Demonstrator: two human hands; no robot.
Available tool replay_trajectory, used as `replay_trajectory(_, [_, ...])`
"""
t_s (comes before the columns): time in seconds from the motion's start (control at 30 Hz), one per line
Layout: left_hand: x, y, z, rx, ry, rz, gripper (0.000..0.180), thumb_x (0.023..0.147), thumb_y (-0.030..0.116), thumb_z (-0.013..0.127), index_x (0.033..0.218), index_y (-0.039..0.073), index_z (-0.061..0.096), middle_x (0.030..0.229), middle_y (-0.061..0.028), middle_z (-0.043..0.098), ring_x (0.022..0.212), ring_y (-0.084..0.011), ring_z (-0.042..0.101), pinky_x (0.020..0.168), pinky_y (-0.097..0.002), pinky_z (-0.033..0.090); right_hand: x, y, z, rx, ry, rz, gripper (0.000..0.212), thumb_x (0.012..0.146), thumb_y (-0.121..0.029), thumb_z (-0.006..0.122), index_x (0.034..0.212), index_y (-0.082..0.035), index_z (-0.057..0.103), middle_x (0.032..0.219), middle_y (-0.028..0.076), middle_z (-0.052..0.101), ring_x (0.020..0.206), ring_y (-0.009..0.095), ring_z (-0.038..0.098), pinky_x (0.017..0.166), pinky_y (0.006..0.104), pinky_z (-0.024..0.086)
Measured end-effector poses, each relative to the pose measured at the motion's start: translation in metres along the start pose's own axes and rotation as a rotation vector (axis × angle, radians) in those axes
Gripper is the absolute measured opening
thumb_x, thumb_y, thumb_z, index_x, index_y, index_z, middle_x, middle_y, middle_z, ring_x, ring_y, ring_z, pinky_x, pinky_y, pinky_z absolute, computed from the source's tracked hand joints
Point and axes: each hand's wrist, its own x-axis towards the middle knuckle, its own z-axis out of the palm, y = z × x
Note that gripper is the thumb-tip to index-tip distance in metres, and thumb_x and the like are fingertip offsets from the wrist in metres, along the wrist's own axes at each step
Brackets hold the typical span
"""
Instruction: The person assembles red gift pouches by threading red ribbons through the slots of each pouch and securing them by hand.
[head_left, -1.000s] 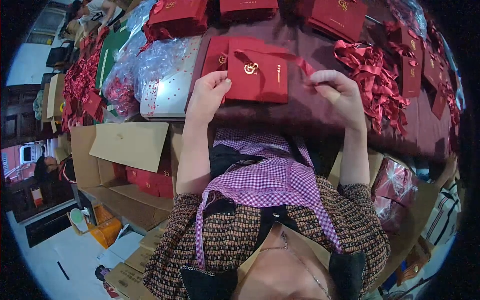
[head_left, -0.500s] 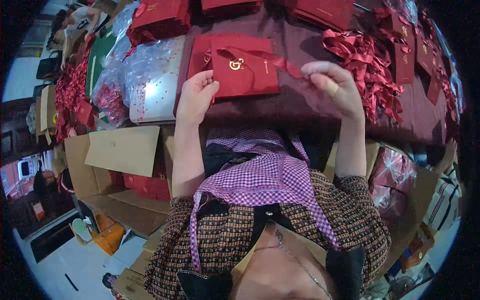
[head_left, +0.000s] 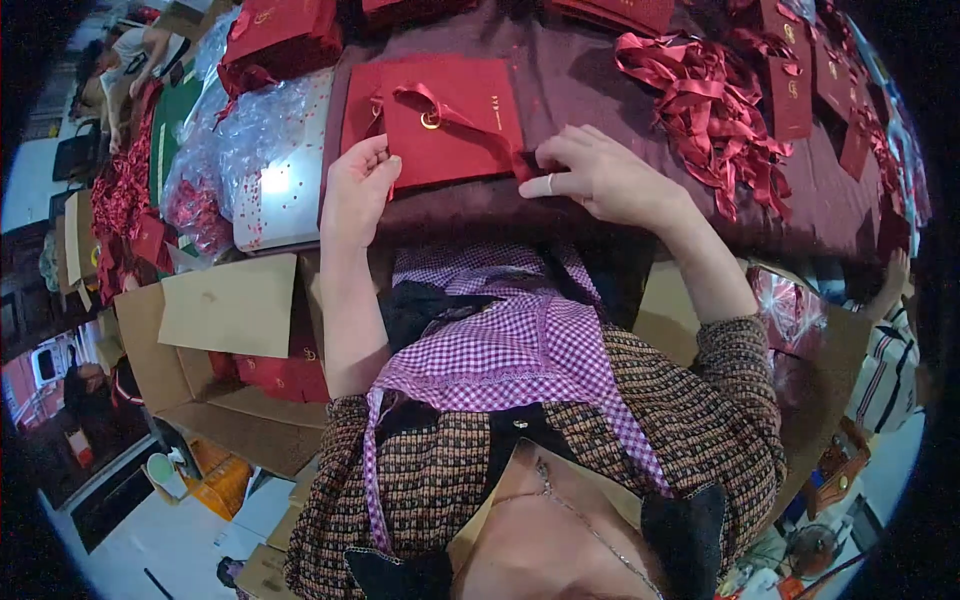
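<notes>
A flat red paper piece (head_left: 460, 85) with a gold emblem lies in front of me, on another red piece (head_left: 360, 100) that shows at its left. A red satin ribbon (head_left: 455, 112) crosses its face in a loose loop and runs to its lower right corner. My left hand (head_left: 360, 185) pinches the piece's lower left edge between thumb and fingers. At the lower right corner, my right hand (head_left: 600, 178), with a ring on one finger, has the ribbon's end between bent fingers and thumb.
Cut red ribbons (head_left: 705, 110) lie heaped at the right, beside more red pieces (head_left: 790, 95). Red stacks (head_left: 280, 40) stand at the back. Clear plastic bags (head_left: 255, 150) rest on a white board at the left. Below the table edge, an open carton (head_left: 160, 340) holds red pieces.
My right hand has come left and down to the piece's lower right corner, bringing the ribbon, which was stretched out to the right. My left hand stays at the left edge.
</notes>
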Motion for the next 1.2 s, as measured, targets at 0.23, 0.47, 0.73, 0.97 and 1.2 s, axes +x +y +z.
replay_trajectory(0.23, [-0.003, -0.002, 0.001, -0.025, 0.017, -0.007, 0.028, 0.084, 0.0, 0.059, 0.111, -0.003, 0.06, 0.079, 0.003, 0.058, 0.065, -0.0036, 0.051, 0.056, -0.0177, 0.04, 0.002, 0.005, 0.001, -0.076, 0.055, 0.011, 0.017, 0.074, -0.012, 0.069, 0.087, -0.008, 0.059, 0.102, 0.009, 0.056, 0.098, 0.03, 0.052, 0.085, 0.0394, 0.042])
replay_trajectory(0.47, [-0.006, 0.005, 0.009, -0.026, -0.024, 0.009, 0.027, 0.084, 0.001, 0.061, 0.11, -0.004, 0.06, 0.079, 0.0024, 0.059, 0.066, -0.0029, 0.051, 0.057, -0.0178, 0.041, 0.049, -0.007, 0.024, 0.036, 0.492, 0.032, 0.015, 0.074, -0.014, 0.07, 0.084, -0.011, 0.059, 0.092, 0.006, 0.058, 0.091, 0.027, 0.054, 0.082, 0.0379, 0.04])
replay_trajectory(0.73, [-0.015, 0.018, 0.018, 0.046, -0.007, 0.079, 0.022, 0.084, 0.001, 0.06, 0.105, -0.004, 0.061, 0.079, 0.0021, 0.058, 0.068, -0.0035, 0.051, 0.06, -0.0184, 0.042, 0.082, -0.015, 0.064, 0.119, 0.61, 0.128, 0.013, 0.076, -0.013, 0.068, 0.084, -0.009, 0.059, 0.084, 0.005, 0.059, 0.086, 0.026, 0.055, 0.078, 0.0378, 0.039])
replay_trajectory(0.97, [-0.016, 0.017, 0.021, 0.073, -0.023, 0.061, 0.02, 0.085, 0.002, 0.061, 0.104, -0.004, 0.06, 0.079, 0.002, 0.056, 0.067, -0.0034, 0.049, 0.058, -0.0188, 0.041, 0.078, -0.023, 0.063, 0.108, 0.607, 0.167, 0.012, 0.075, -0.014, 0.068, 0.083, -0.009, 0.059, 0.077, 0.005, 0.059, 0.08, 0.026, 0.055, 0.075, 0.0374, 0.038])
replay_trajectory(1.2, [-0.019, 0.024, 0.029, 0.025, -0.02, 0.065, 0.018, 0.085, 0.001, 0.06, 0.103, -0.003, 0.06, 0.079, 0.0031, 0.056, 0.066, -0.0027, 0.049, 0.056, -0.0182, 0.04, 0.077, -0.026, 0.064, 0.055, 0.616, 0.16, 0.013, 0.075, -0.011, 0.068, 0.081, -0.007, 0.057, 0.079, 0.006, 0.06, 0.079, 0.026, 0.056, 0.076, 0.0376, 0.038])
